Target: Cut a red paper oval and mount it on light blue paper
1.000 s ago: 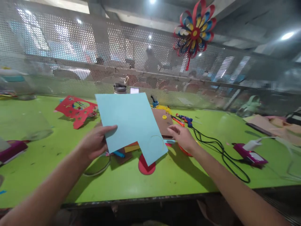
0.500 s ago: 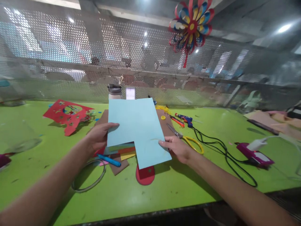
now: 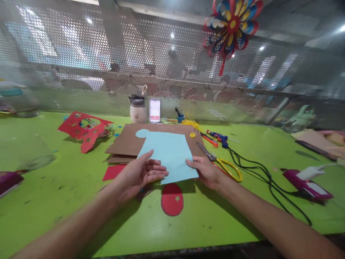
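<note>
My right hand [image 3: 207,171] pinches the right edge of a light blue sheet of paper [image 3: 169,151], thumb on top and the other fingers beneath. My left hand [image 3: 144,174] is open, palm turned inward and fingers stretched over the sheet's lower left part. A small light blue disc [image 3: 141,133] shows at the sheet's upper left corner; whether it is joined I cannot tell. Brown cardboard [image 3: 122,138] lies behind and under the sheet. Just below its lower edge rests a red rounded piece [image 3: 172,203] with a star-shaped hole. Scissors [image 3: 229,169] with yellow handles lie beside my right hand.
Red cut-out paper [image 3: 83,131] lies at left, with red paper [image 3: 114,172] nearer. A jar [image 3: 138,111] and a phone [image 3: 155,110] stand behind the cardboard. At right are a cutter [image 3: 210,140], a blue glue gun [image 3: 222,138], black cables [image 3: 250,167] and a purple power strip [image 3: 307,185].
The blue sheet has come lower and tilted flatter, uncovering the jar, phone and cardboard. My left hand has let go of its left edge and moved right, fingers spread. The right hand keeps its hold.
</note>
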